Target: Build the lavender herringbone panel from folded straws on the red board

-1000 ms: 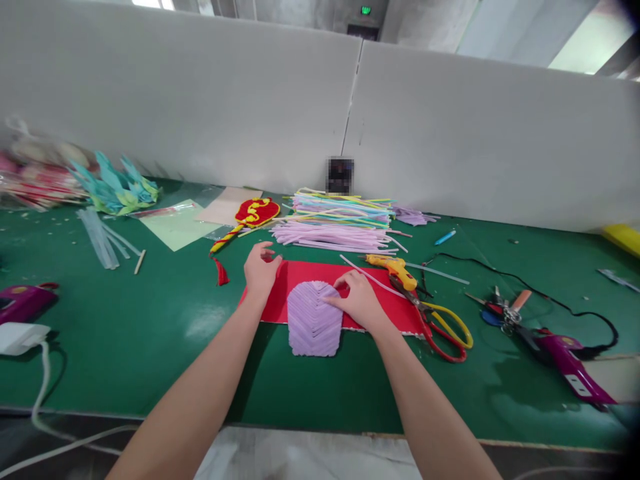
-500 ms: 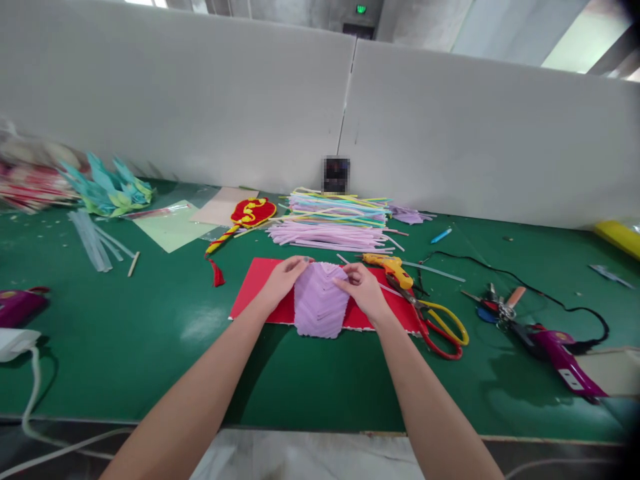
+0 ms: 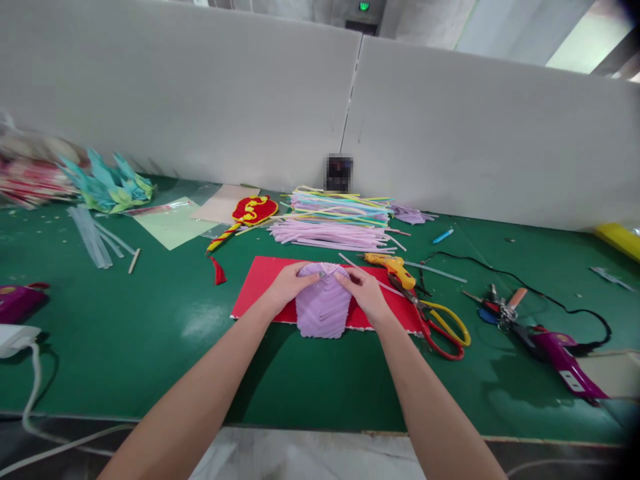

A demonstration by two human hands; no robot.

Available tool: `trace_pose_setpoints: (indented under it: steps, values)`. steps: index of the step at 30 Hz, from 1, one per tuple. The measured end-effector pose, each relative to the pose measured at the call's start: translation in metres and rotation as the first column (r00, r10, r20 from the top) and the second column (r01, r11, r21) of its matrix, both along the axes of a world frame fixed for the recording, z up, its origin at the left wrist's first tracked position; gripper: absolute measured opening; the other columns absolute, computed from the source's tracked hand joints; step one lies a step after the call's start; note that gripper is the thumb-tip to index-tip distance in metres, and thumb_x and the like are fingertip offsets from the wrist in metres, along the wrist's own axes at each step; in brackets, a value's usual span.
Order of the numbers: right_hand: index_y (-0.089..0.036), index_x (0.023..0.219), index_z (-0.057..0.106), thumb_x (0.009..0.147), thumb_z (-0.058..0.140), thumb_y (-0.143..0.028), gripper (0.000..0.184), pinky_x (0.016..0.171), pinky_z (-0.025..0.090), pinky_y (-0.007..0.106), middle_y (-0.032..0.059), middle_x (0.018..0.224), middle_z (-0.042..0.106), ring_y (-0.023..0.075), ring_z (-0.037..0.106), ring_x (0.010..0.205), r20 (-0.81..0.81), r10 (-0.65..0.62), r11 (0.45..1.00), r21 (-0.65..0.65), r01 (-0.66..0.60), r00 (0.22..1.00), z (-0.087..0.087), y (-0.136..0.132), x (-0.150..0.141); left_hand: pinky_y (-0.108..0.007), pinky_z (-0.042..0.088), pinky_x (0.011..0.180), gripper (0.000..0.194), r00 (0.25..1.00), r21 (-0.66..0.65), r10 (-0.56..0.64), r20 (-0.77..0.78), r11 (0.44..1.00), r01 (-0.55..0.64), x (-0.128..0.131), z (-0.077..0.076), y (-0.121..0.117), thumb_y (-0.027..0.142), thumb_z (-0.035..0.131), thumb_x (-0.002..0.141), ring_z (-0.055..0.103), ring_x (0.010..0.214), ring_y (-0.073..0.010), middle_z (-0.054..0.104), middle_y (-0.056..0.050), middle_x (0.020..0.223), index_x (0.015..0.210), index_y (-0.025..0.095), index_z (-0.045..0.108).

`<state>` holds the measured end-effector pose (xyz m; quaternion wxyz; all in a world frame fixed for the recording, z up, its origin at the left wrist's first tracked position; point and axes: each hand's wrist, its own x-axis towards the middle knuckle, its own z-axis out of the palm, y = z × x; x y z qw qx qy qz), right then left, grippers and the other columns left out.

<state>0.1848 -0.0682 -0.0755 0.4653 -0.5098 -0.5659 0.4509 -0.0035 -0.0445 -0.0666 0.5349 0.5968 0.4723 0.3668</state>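
Compared with a second ago, the left hand (image 3: 289, 283) is no longer hovering over bare red; it is now gripping the lilac ribbed piece (image 3: 323, 310), which is sitting higher against the red sheet (image 3: 263, 287). Both hands are pinching its upper edges at the centre of the frame, the left thumb lying on its front at the upper left and the right hand (image 3: 367, 290) mirroring it at the upper right; the fingers behind are mostly hiding, so their exact hold isn't showing. Below, the piece's lower end is overhanging the sheet's near edge. Its ribs are meeting in a V down the middle, and uneven pulling by the thumbs could be opening that seam or bending the top. Right of centre, the yellow glue gun (image 3: 393, 264) and the scissors (image 3: 423, 307) are resting partly on the sheet, so a sideways swing of the right hand could be knocking either, or dragging the sheet askew. Farther up, fuzzy stems (image 3: 330, 235) are lying stacked, and toward the upper left, a red-and-yellow fan ornament (image 3: 253, 210) is lying.
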Motion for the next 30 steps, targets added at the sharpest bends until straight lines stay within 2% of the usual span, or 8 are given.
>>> trace_pose_setpoints:
  steps: [7,14,21,30]
  values:
    - [-0.02,0.089,0.069,0.074,0.059,-0.046,0.032,0.075,0.048,0.033,0.0024,0.088,0.07,0.0207,0.062,0.083,-0.007,0.048,0.999,-0.006,-0.048,0.999,0.002,-0.002,-0.004,-0.03,0.049,0.072,0.033,0.999,-0.031,0.02,-0.034,0.999,-0.021,0.001,0.001,-0.001,0.04,0.067,0.067,0.064,0.082,-0.0217,0.071,-0.006,0.092,0.091,0.016,0.068]
    - [-0.02,0.093,0.066,0.074,0.058,-0.044,0.031,0.079,0.047,0.031,0.0025,0.092,0.069,0.0187,0.061,0.086,-0.032,-0.039,0.999,0.031,0.04,0.999,0.002,0.0,-0.007,-0.03,0.048,0.072,0.036,0.999,-0.014,0.018,-0.047,1.0,-0.018,0.002,0.006,-0.003,0.041,0.065,0.068,0.064,0.082,-0.0221,0.071,-0.005,0.092,0.093,0.016,0.068]
    - [-0.02,0.086,0.068,0.076,0.056,-0.042,0.027,0.082,0.046,0.033,0.0023,0.089,0.07,0.0194,0.062,0.088,-0.041,-0.076,0.995,0.053,0.078,0.996,-0.001,0.0,-0.011,-0.03,0.048,0.071,0.034,0.992,0.02,0.022,-0.123,1.0,-0.02,0.003,0.005,-0.004,0.042,0.064,0.068,0.064,0.084,-0.0234,0.071,-0.006,0.091,0.089,0.015,0.068]
    - [-0.021,0.082,0.069,0.075,0.057,-0.042,0.025,0.081,0.047,0.033,0.001,0.085,0.07,0.0198,0.062,0.085,-0.029,-0.1,0.993,0.061,0.102,0.995,0.0,-0.001,-0.011,-0.029,0.049,0.065,0.034,0.994,-0.056,0.012,-0.107,0.998,-0.018,0.003,0.0,-0.002,0.044,0.066,0.066,0.065,0.076,-0.0223,0.071,-0.006,0.083,0.082,0.014,0.068]
